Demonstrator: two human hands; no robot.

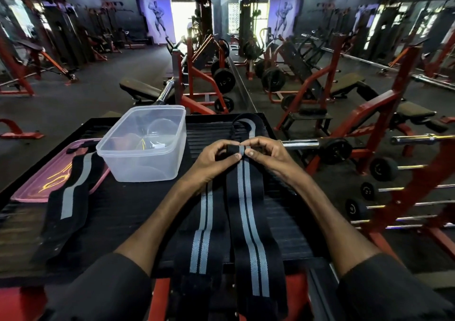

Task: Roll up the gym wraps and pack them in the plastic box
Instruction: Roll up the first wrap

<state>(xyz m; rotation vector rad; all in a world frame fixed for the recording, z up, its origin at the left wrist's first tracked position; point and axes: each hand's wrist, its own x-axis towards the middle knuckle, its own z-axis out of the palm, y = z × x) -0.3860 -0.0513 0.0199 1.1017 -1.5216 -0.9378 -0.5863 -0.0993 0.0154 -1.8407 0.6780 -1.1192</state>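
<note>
A long black gym wrap with grey stripes [248,222] runs down the middle of the black platform [123,212] toward me. My left hand [211,163] and my right hand [268,158] pinch its far end together, where a small tight roll [236,150] has formed. A second striped wrap [204,234] lies flat just left of it. A third wrap [69,197] lies at the left, partly over a pink lid. Another wrap [246,124] lies looped beyond my hands. The clear plastic box [145,143] stands open to the left of my hands, no wraps inside.
A pink lid [37,185] lies at the platform's left edge under the third wrap. Red weight benches, barbells and plate racks [344,148] crowd the floor to the right and ahead. The platform's right edge drops off beside my right arm.
</note>
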